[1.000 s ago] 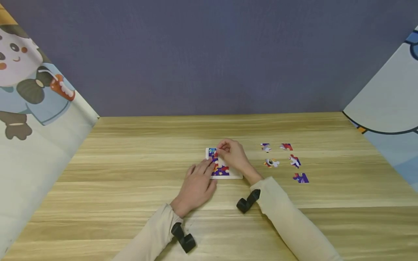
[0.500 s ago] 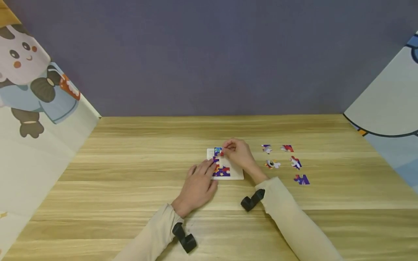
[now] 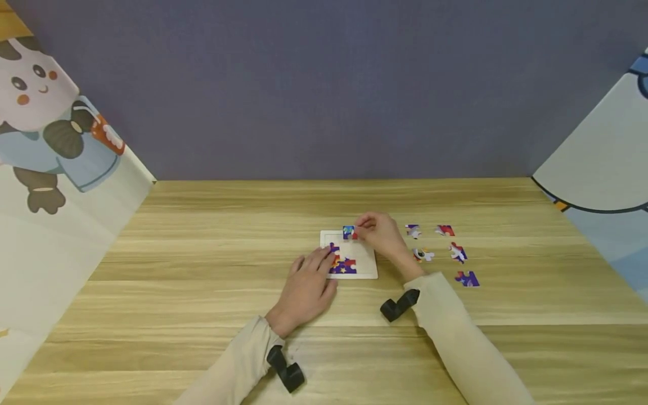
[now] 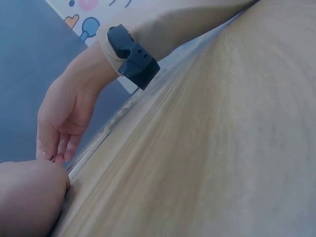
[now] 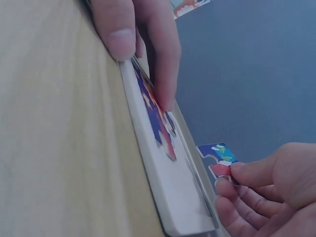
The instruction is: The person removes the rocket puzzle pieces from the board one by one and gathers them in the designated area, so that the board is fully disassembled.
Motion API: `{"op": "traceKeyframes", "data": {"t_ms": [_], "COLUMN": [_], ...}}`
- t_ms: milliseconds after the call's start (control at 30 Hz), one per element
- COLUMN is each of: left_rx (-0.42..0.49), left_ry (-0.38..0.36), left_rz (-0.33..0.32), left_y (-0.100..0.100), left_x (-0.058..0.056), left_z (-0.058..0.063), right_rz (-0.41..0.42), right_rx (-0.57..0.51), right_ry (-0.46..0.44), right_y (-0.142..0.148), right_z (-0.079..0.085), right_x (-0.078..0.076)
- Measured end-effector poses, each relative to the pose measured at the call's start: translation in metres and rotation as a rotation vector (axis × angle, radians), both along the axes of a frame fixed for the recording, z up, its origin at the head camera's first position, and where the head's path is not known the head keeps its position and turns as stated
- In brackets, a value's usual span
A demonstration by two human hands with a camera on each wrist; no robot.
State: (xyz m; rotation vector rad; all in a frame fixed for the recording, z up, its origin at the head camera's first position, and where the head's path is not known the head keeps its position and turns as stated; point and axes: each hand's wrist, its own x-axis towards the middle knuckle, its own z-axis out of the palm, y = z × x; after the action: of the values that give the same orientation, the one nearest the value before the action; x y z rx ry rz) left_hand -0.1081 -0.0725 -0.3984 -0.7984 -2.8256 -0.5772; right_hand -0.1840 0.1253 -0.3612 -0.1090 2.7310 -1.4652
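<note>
A white puzzle tray [image 3: 364, 256] lies on the table, with several joined purple and red jigsaw pieces [image 3: 346, 266] in its near left corner. My left hand [image 3: 305, 289] rests over the tray's left side, its fairly straight fingers lying on the joined pieces and the thumb at the near edge. Between thumb and fingers my right hand [image 3: 379, 233] pinches a blue, purple and red jigsaw piece [image 3: 349, 232] by its right side. In the right wrist view that jigsaw piece [image 5: 224, 154] is held up off the tray, near its far edge.
Several loose jigsaw pieces lie right of the tray, among them a white one [image 3: 423, 255], a red one [image 3: 445, 230] and a purple one [image 3: 467, 278]. A dark panel [image 3: 334, 90] stands behind the wooden table [image 3: 202, 253].
My right hand has lifted the blue, purple and red jigsaw piece from the tray's far left corner and carried it to the right. The left hand has stayed in place.
</note>
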Motion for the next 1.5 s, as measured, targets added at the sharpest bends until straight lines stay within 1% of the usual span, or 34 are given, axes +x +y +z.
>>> {"op": "traceKeyframes", "data": {"t_ms": [267,433,533,767,1000,1333,1500], "left_rx": [-0.035,-0.027,-0.023,-0.021,-0.016,-0.016,-0.011], "left_ry": [-0.007,-0.013,-0.012,-0.019,-0.014,-0.015,-0.021], "left_rz": [-0.004,-0.002,0.001,0.001,0.003,-0.015,-0.028], "left_y": [0.001,0.001,0.000,0.000,0.000,-0.009,-0.013], "left_x": [0.000,0.001,0.001,0.002,0.000,0.009,0.013], "left_z": [-0.001,0.001,0.001,0.000,-0.002,-0.003,-0.002], "right_rz": [-0.013,-0.006,-0.012,-0.027,-0.048,-0.077,-0.108], "right_rx": [0.003,0.017,0.034,0.063,0.071,0.117,0.141], "right_ry": [-0.040,-0.065,-0.071,-0.052,-0.069,-0.056,-0.079], "right_y": [0.013,0.023,0.029,0.043,0.049,0.047,0.043], "right_z": [0.003,0.006,0.008,0.010,0.010,0.009,0.007], "right_x": [-0.002,-0.002,-0.002,0.000,-0.003,0.011,0.017]}}
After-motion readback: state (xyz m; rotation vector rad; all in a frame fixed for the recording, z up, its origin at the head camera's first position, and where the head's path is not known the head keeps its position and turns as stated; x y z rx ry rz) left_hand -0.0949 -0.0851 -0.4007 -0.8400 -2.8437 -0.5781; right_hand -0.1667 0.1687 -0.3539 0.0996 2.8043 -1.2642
